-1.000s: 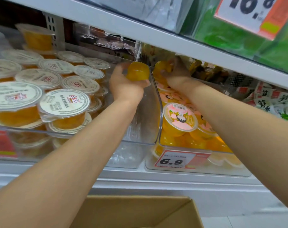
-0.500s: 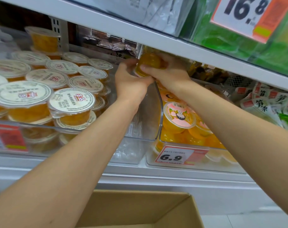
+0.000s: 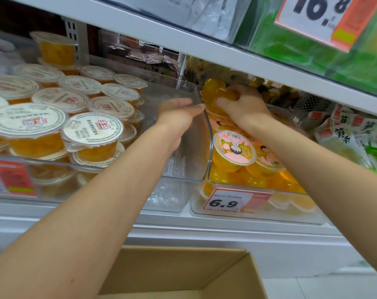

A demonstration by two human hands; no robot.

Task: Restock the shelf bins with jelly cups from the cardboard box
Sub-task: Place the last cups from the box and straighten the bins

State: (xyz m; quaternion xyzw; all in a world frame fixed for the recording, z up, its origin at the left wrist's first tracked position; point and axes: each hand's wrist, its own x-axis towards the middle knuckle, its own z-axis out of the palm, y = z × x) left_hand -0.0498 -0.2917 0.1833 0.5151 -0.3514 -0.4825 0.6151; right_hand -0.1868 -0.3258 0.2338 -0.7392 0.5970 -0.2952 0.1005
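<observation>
Your right hand point(image 3: 245, 108) is curled over a jelly cup point(image 3: 213, 88), fingers wrapped round it from above. The cup sits just left of and beyond your knuckles, at the back of the right bin point(image 3: 258, 214), tucked under the upper shelf point(image 3: 161, 35). The cup is clear plastic with orange-yellow jelly, rounded, glossy. It is tipped so its lid does not show.

Nearer to you than that hand, under your right wrist and forearm, pink-lidded cups point(image 3: 234, 147) are piled in the same bin. They have the same orange filling, and their lids carry a cartoon print and a barcode. A 6.9 price tag point(image 3: 235, 201) is clipped to the bin front.

Your left hand point(image 3: 176, 119) is inside the left bin point(image 3: 172, 197), fingers straight and holding nothing. The fingertips meet the top rim of the clear wall that parts the two bins. The held cup is just right of and beyond those fingertips, on the other side of the wall. Left of this hand are stacked white-lidded cups point(image 3: 92, 130) with round lids, a red logo and orange fruit inside.

The cardboard box point(image 3: 183, 270) is below both forearms, flap open, contents not visible. Green-print packets point(image 3: 345, 137) lie right of your right arm.
</observation>
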